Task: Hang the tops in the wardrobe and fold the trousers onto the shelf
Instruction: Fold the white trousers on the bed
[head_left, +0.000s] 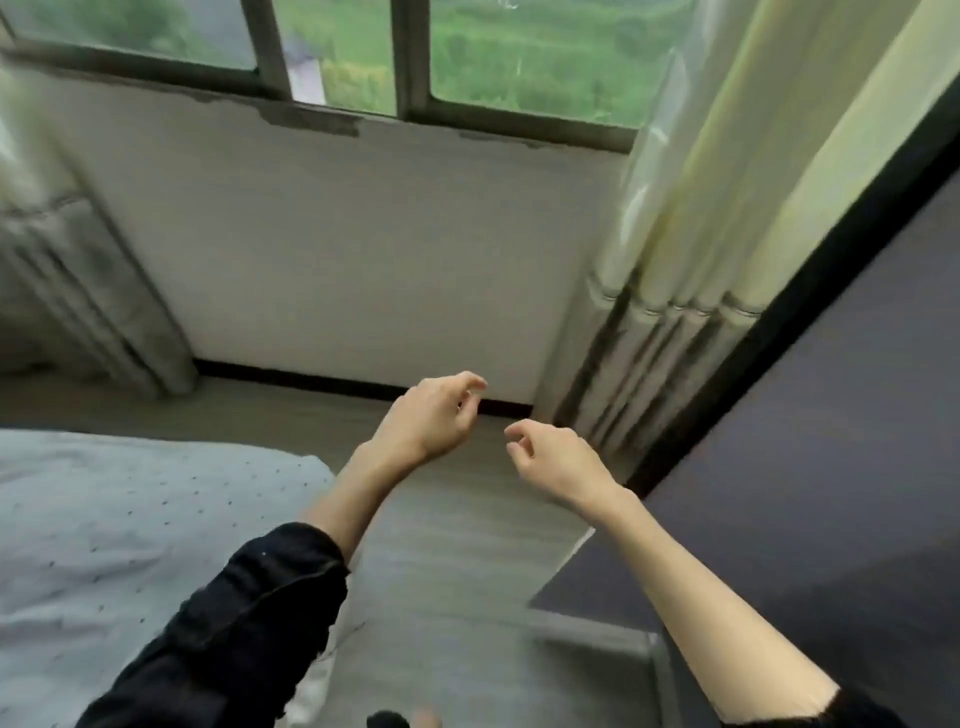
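Both of my hands are raised over the floor strip between bed and wardrobe. My left hand has loosely curled fingers and holds nothing. My right hand, a short way to its right, is also loosely curled and holds nothing. The two hands do not touch. A dark wardrobe panel with a black edge fills the right side. No tops, trousers or hangers are in view, and the wardrobe's inside is hidden.
A bed with a pale dotted sheet lies at the lower left. White wall and window stand ahead. Cream curtains hang beside the wardrobe, another curtain at the left. Grey floor runs between them.
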